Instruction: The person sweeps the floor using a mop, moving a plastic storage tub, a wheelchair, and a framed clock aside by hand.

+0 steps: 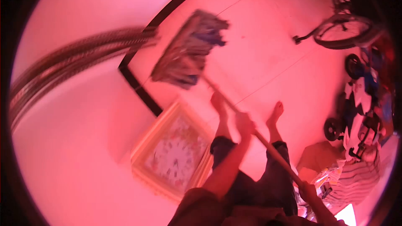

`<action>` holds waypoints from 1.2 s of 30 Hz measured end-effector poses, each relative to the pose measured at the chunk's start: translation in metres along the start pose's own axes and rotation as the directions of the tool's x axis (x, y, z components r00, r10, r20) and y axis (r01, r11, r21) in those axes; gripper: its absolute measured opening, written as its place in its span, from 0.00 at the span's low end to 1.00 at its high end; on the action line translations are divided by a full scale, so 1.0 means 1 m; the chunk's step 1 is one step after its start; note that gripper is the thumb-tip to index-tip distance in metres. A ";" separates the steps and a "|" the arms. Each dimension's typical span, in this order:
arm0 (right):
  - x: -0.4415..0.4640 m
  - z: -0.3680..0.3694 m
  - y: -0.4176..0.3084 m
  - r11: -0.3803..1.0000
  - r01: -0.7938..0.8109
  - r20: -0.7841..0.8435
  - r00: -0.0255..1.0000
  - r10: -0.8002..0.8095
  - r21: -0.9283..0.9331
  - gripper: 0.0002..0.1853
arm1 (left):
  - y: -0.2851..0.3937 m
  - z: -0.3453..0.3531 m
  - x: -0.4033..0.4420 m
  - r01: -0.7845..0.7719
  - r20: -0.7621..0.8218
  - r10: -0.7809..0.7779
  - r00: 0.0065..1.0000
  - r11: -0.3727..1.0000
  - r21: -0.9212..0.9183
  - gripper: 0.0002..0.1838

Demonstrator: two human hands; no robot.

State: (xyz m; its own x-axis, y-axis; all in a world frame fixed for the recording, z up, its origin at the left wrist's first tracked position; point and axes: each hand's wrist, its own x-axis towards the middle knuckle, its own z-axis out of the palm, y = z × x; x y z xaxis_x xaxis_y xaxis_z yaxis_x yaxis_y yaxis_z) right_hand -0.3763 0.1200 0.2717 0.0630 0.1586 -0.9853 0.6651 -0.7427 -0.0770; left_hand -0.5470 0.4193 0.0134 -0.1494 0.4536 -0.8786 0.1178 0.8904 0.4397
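Observation:
A long wooden pole [270, 147] runs diagonally from the lower right up to a wide, ragged mop head [188, 50], which is blurred and hangs near the dark wall edging. Around the pole's middle my left hand [245, 125] is closed. My right hand [307, 191] grips the pole near its lower end. Below the mop head, a framed clock [176, 155] with a pale dial stands beside my left arm.
My bare feet [276, 113] are on the floor. Dark ribbed strips [83, 54] run along the left wall. At the right are a bicycle wheel [345, 31], a toy vehicle [356, 100], a brown box [318, 157] and striped cloth [356, 184].

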 end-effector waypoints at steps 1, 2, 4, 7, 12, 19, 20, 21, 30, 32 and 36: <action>0.025 -0.020 -0.035 0.989 0.145 -0.056 0.988 -0.143 0.024 0.20 | 0.018 -0.016 0.047 -0.076 -0.029 0.076 0.997 0.997 0.013 0.12; 0.053 -0.030 -0.059 0.977 0.210 -0.139 0.968 -0.211 -0.025 0.13 | 0.040 -0.028 0.084 -0.133 -0.053 0.131 0.990 0.990 -0.038 0.12; 0.084 -0.078 -0.129 0.980 0.191 -0.166 0.970 -0.179 0.058 0.16 | 0.061 -0.045 0.147 -0.189 -0.029 0.194 0.981 0.897 -0.399 0.11; 0.101 -0.104 -0.111 0.996 -0.043 -0.147 0.989 0.031 -0.084 0.15 | 0.061 -0.014 0.156 -0.165 -0.156 0.129 0.979 0.954 -0.251 0.11; 0.020 -0.089 0.035 0.989 0.039 -0.350 0.933 -0.089 -0.145 0.11 | -0.070 0.100 0.057 -0.307 0.085 0.579 0.811 0.298 0.904 0.12; -0.067 -0.048 0.156 0.980 -0.194 -0.354 0.920 0.171 -0.032 0.09 | -0.017 0.202 -0.127 0.173 0.184 -0.126 0.975 0.948 -0.266 0.10; -0.064 -0.046 0.159 0.981 -0.193 -0.347 0.921 0.175 -0.017 0.09 | -0.013 0.209 -0.128 0.175 0.168 -0.134 0.977 0.949 -0.261 0.11; -0.051 -0.048 0.162 0.985 -0.172 -0.356 0.919 0.170 0.027 0.09 | -0.016 0.216 -0.114 0.135 0.204 -0.082 0.976 0.956 -0.262 0.11; 0.167 -0.240 0.077 0.978 0.090 -0.472 0.882 0.010 0.190 0.15 | 0.174 0.363 0.118 -0.310 0.320 0.432 0.843 0.878 -0.365 0.11; 0.208 -0.286 0.064 0.964 0.108 -0.386 0.922 -0.007 0.241 0.11 | 0.195 0.400 0.143 -0.261 0.188 0.291 0.938 0.950 -0.169 0.11; 0.196 -0.351 0.096 0.932 0.075 -0.193 0.981 -0.005 0.355 0.06 | 0.179 0.425 0.156 -0.223 0.146 0.252 0.957 0.956 -0.189 0.15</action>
State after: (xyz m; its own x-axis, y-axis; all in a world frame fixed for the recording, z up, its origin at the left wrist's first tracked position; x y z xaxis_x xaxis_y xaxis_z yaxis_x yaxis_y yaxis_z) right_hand -0.0386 0.3084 0.1245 0.2021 0.2853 -0.9369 0.3601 -0.9113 -0.1999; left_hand -0.1323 0.6336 -0.1237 0.0296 0.6528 -0.7570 -0.0392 0.7575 0.6517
